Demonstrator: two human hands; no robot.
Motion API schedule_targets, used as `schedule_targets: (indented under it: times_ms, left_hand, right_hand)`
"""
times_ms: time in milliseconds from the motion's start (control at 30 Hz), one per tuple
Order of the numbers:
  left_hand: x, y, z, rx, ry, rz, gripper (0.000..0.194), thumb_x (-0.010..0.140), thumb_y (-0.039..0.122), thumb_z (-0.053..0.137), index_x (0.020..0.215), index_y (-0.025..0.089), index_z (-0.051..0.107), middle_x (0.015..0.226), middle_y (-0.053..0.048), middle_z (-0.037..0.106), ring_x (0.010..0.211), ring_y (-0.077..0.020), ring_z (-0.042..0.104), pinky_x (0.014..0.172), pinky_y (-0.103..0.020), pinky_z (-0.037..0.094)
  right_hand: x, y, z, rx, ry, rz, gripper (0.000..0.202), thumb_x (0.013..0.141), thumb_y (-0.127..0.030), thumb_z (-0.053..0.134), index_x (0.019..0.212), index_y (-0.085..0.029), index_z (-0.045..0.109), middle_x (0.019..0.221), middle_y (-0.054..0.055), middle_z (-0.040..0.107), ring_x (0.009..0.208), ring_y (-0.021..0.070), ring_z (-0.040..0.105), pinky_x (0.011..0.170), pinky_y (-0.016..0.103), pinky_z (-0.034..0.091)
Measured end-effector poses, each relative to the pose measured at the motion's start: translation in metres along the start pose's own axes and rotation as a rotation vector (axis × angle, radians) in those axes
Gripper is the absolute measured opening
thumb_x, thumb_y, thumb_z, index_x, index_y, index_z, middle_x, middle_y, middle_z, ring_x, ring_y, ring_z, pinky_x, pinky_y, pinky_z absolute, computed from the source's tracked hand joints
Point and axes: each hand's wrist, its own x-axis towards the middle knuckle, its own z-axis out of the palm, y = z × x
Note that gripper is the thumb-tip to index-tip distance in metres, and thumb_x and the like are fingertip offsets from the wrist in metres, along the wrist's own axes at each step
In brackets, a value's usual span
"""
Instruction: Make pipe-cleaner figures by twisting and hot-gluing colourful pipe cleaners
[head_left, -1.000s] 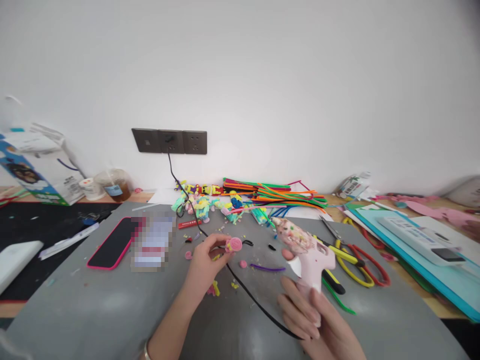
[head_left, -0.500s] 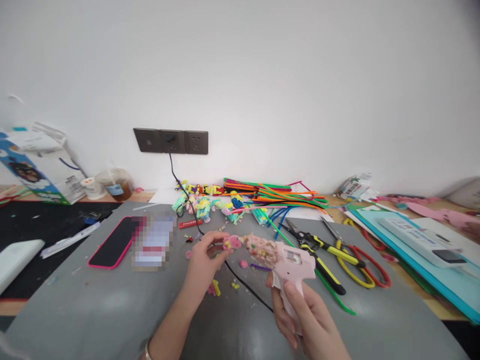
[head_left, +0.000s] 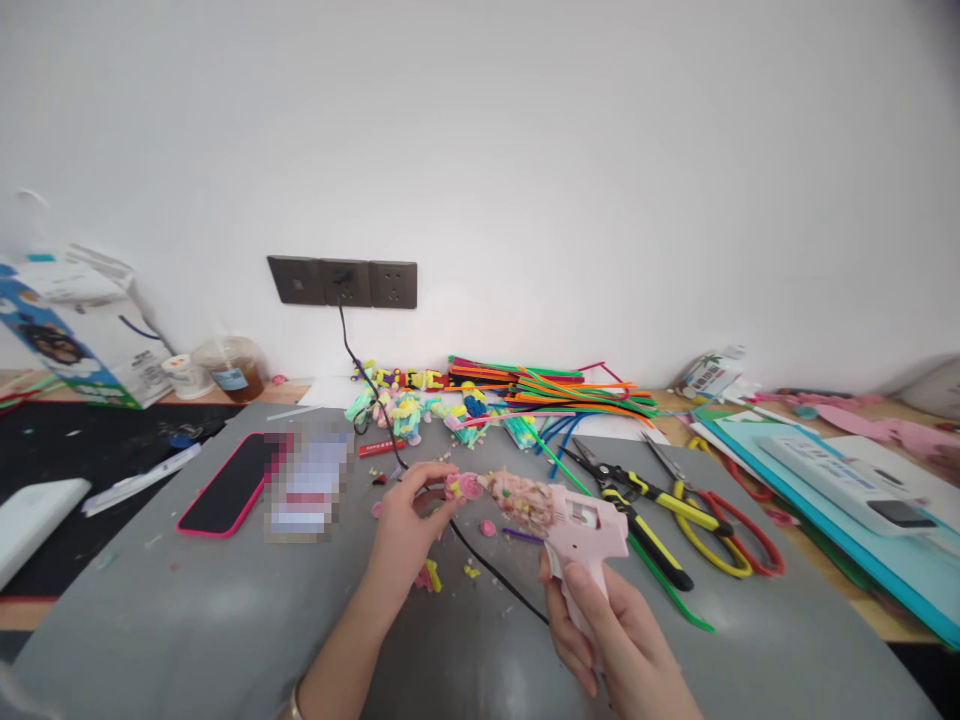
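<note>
Between the thumb and fingers of my left hand (head_left: 411, 520) is a small pink and yellow piece that looks like a pipe-cleaner flower (head_left: 463, 487). My right hand (head_left: 604, 630) is wrapped round the handle of a pale pink hot glue gun (head_left: 589, 530). The gun's front, crusted with lumpy dried glue, points left, and its nozzle tip meets or nearly meets the flower's right side; I cannot tell which. Below the hands, a yellow and pink scrap (head_left: 430, 577) and a small pink disc (head_left: 487, 528) lie on the grey mat (head_left: 247, 610).
A black cord (head_left: 491, 570) runs from the wall socket (head_left: 341, 282) across the mat. Pliers (head_left: 652, 500) and scissors (head_left: 712, 530) lie right. Behind are bundled pipe cleaners (head_left: 555, 385). Left are a phone (head_left: 232, 485) and a drink cup (head_left: 236, 372); folders (head_left: 825, 510) lie far right.
The glue gun has shifted very slightly left. My left hand and the flower stay almost where they were.
</note>
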Motion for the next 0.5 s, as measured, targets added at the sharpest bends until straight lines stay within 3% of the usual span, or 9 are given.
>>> schedule_targets:
  times_ms: [300,500]
  left_hand:
    - [0.0006,-0.0041,-0.0016,0.001,0.016,0.01,0.021,0.073,0.024,0.076,0.093,0.02,0.073,0.104,-0.008,0.073,0.096,-0.0214,0.068,0.086,-0.033,0.058]
    - [0.0002,-0.0024,-0.0004,0.001,-0.009,0.0,0.021,0.072,0.025,0.077,0.092,0.019,0.074,0.101,-0.008,0.073,0.095,-0.022,0.068,0.086,-0.034,0.058]
  right_hand:
    - [-0.0007,-0.0024,-0.0032,-0.087,0.046,-0.056,0.052,0.085,-0.07,0.059,0.072,-0.02,0.052,0.049,-0.008,0.039,0.039,0.0063,0.028,0.042,0.023,0.026]
    - [0.0011,0.0005,-0.008,0.024,-0.01,-0.082,0.049,0.087,-0.067,0.059,0.084,-0.019,0.057,0.05,-0.009,0.041,0.038,0.0063,0.028,0.043,0.024,0.024]
